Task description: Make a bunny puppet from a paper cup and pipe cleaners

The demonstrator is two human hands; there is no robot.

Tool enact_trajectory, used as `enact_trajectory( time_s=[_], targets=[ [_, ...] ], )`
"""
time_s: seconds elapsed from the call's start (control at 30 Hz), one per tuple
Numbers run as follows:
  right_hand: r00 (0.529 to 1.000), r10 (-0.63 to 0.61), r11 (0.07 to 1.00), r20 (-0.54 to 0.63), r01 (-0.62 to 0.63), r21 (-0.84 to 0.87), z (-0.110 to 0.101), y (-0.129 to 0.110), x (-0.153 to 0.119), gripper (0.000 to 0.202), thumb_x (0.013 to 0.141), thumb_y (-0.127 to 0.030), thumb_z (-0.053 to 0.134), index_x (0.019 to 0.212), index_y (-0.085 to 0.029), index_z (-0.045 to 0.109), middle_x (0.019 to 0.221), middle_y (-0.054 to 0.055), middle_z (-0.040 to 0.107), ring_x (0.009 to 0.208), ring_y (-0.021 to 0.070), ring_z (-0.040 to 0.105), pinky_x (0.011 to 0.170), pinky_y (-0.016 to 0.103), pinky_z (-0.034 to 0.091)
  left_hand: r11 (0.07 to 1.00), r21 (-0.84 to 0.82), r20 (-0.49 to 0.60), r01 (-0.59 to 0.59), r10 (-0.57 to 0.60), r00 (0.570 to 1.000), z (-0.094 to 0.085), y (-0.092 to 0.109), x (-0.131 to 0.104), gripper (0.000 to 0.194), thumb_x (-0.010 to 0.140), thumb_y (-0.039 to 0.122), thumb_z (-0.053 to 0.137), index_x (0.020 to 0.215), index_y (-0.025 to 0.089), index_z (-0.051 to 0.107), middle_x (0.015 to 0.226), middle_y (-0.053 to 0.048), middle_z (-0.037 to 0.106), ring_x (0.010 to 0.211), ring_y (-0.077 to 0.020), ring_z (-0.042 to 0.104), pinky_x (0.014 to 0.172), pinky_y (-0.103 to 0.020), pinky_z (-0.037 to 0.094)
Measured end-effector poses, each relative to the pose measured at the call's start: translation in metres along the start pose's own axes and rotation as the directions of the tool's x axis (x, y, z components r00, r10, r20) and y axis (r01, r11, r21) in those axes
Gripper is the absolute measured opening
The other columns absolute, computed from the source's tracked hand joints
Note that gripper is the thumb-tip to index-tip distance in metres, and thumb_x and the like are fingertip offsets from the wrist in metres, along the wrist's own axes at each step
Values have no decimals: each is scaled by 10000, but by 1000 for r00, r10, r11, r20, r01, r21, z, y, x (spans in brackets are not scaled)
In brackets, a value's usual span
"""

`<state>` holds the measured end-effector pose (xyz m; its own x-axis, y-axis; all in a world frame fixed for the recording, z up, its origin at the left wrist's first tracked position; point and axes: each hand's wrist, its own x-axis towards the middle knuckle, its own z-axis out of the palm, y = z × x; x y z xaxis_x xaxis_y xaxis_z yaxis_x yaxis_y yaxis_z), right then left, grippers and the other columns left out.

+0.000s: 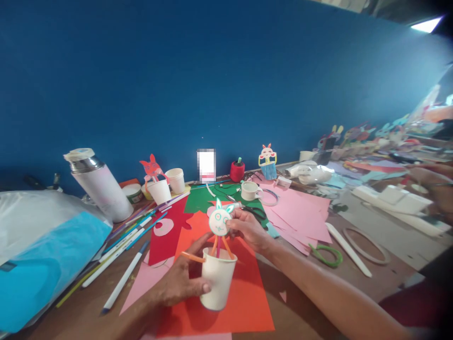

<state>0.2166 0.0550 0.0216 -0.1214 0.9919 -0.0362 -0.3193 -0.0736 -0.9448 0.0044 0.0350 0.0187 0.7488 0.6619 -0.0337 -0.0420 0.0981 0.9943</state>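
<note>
A white paper cup (218,283) stands over a sheet of orange paper (247,302), and my left hand (184,278) is closed around its left side. Orange pipe cleaners (228,249) and a purple stick (218,245) rise from the cup's mouth. On top of them sits a white paper rabbit face (218,223) with green outlined ears and drawn features. My right hand (249,229) pinches the right edge of this face between thumb and fingers. Another orange pipe cleaner (193,257) sticks out of the cup to the left.
Markers (125,276) and pipe cleaners lie at left beside a white flask (101,189) and a blue-white bag (71,264). Behind are a cup with a red paper figure (152,167), a mug (250,191) and scissors (256,215). Pink paper (300,212) spreads rightward; another person's hand (424,172) is far right.
</note>
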Motion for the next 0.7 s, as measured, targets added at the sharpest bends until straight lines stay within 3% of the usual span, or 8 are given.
enact_trajectory(
  time_s=[0.1, 0.17, 0.23, 0.33, 0.4, 0.5, 0.6, 0.7],
  targets=[
    [1000, -6, 1000, 16, 6, 7, -1, 0, 0, 192, 621, -257, 650, 620, -152, 489, 484, -43, 559, 399, 57, 484, 414, 174, 388, 982, -174, 22, -75, 80, 997, -3, 1, 1, 898, 565, 530, 668, 1325, 221, 303, 1352, -144, 346, 1204, -350, 336, 941, -436, 318],
    [1000, -3, 1000, 19, 3, 18, 1, 1, -1, 189, 618, -250, 651, 616, -152, 490, 476, -46, 554, 394, 55, 476, 415, 175, 383, 941, -323, -30, -104, 100, 995, -3, 3, 5, 833, 623, 662, 505, 1292, 186, 368, 1310, -161, 403, 1190, -339, 360, 940, -439, 312],
    [1000, 6, 1000, 26, -6, 21, 4, 4, -3, 180, 613, -235, 652, 605, -152, 493, 462, -52, 540, 391, 51, 462, 417, 173, 377, 897, -436, -84, -73, 41, 996, -4, 5, 12, 789, 699, 705, 302, 1247, 152, 427, 1228, -174, 489, 1137, -321, 427, 913, -448, 331],
    [998, 34, 999, 54, -34, -3, 12, 10, -7, 172, 611, -224, 654, 602, -151, 499, 465, -56, 531, 396, 47, 451, 418, 170, 366, 881, -459, -47, 110, -148, 988, -5, 4, 23, 637, 772, 601, 329, 1172, 135, 498, 1075, -153, 601, 1000, -273, 543, 882, -415, 358],
    [996, 56, 998, 70, -54, -33, 17, 13, -9, 176, 613, -238, 657, 614, -153, 503, 476, -56, 533, 400, 54, 458, 421, 180, 376, 875, -453, -43, 169, -211, 977, -6, 0, 26, 533, 786, 519, 393, 1110, 124, 543, 995, -140, 638, 942, -256, 573, 858, -393, 378],
    [994, 78, 994, 75, -72, -79, 21, 13, -11, 179, 621, -265, 646, 619, -158, 503, 471, -53, 531, 403, 67, 468, 431, 197, 387, 874, -468, -72, 131, -185, 980, -4, -2, 24, 372, 769, 332, 466, 1054, 125, 583, 973, -121, 649, 921, -246, 583, 843, -376, 392],
    [996, 63, 990, 61, -55, -128, 21, 12, -11, 157, 624, -248, 630, 604, -159, 502, 486, -45, 537, 431, 72, 474, 437, 193, 357, 895, -436, -79, 95, -143, 987, 0, 4, 19, 374, 679, 134, 494, 1036, 118, 604, 986, -104, 646, 942, -239, 573, 869, -364, 379],
    [997, 34, 984, 74, -21, -178, 18, 12, -11, 113, 634, -210, 606, 611, -156, 509, 532, -40, 539, 474, 68, 461, 459, 191, 322, 922, -362, -65, 135, -170, 983, 3, 12, 16, 397, 648, 102, 513, 1033, 106, 610, 970, -100, 651, 933, -244, 575, 882, -374, 370]
  ],
)
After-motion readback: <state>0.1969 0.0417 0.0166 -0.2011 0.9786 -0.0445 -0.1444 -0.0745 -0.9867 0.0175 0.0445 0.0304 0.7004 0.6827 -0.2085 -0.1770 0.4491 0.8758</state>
